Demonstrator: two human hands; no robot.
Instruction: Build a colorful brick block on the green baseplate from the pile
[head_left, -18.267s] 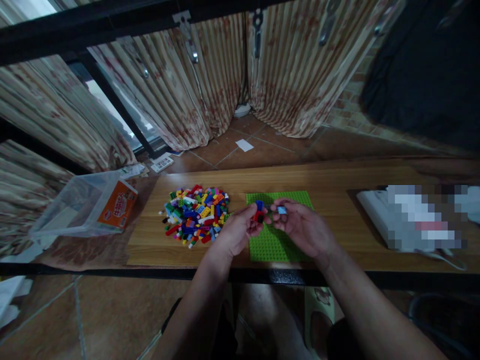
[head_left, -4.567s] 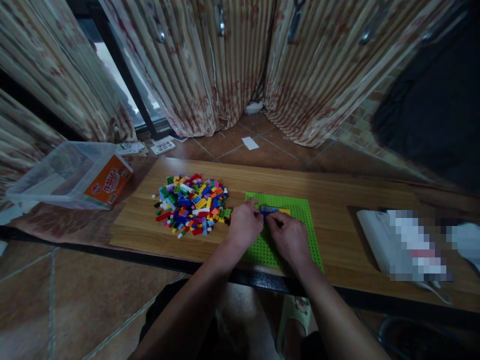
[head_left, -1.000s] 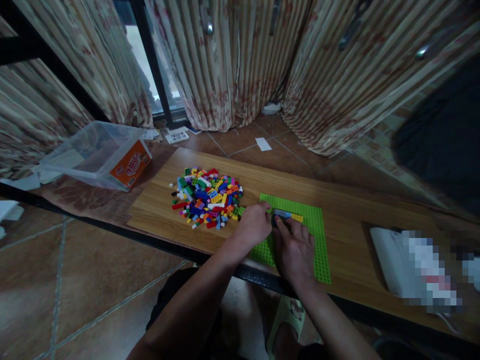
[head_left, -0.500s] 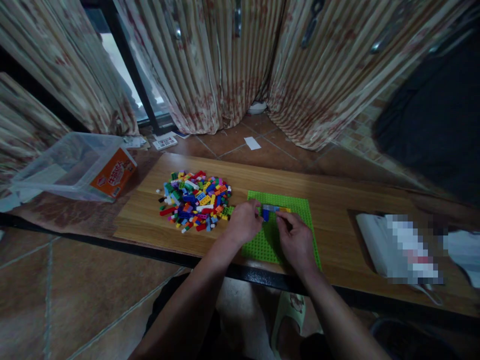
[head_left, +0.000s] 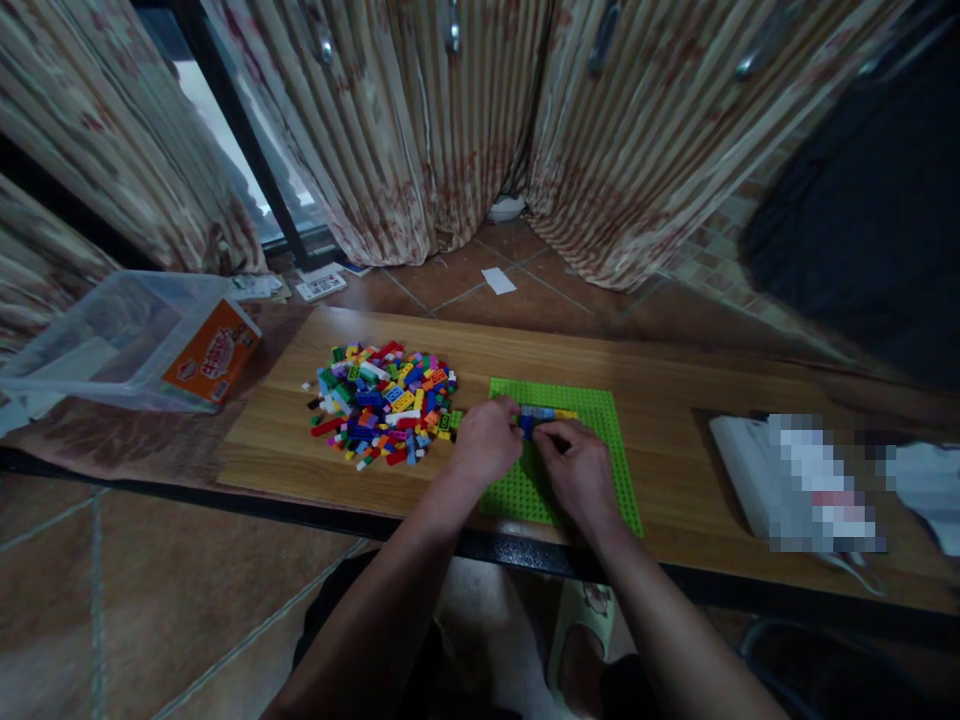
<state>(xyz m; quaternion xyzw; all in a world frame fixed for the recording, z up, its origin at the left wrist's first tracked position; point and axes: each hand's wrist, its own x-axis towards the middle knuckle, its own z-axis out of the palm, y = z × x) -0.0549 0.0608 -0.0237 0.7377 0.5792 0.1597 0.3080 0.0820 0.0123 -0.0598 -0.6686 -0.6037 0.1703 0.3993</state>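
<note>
A green studded baseplate [head_left: 517,490] lies on the wooden board, under both hands. Across its upper part runs a row of toy bricks [head_left: 551,412], grey and light blue turning to yellow at the right end. Just below the row's left end is a dark blue brick [head_left: 527,426]. My left hand [head_left: 489,440] is closed at the left end of the row; what its fingers hold, if anything, is hidden. Thumb and forefinger of my right hand [head_left: 581,462] pinch at the right side of the dark blue brick.
A heap of loose coloured bricks [head_left: 390,400] lies left of the baseplate on the board [head_left: 270,430]. Farther left stands a clear plastic box [head_left: 135,390] with an orange label. To the right is a white object [head_left: 739,470], partly blurred out. Curtains [head_left: 420,130] hang behind.
My right hand has moved left along the row, from near the yellow end to the dark blue brick. My left hand stays at the row's left end. The view has shifted slightly.
</note>
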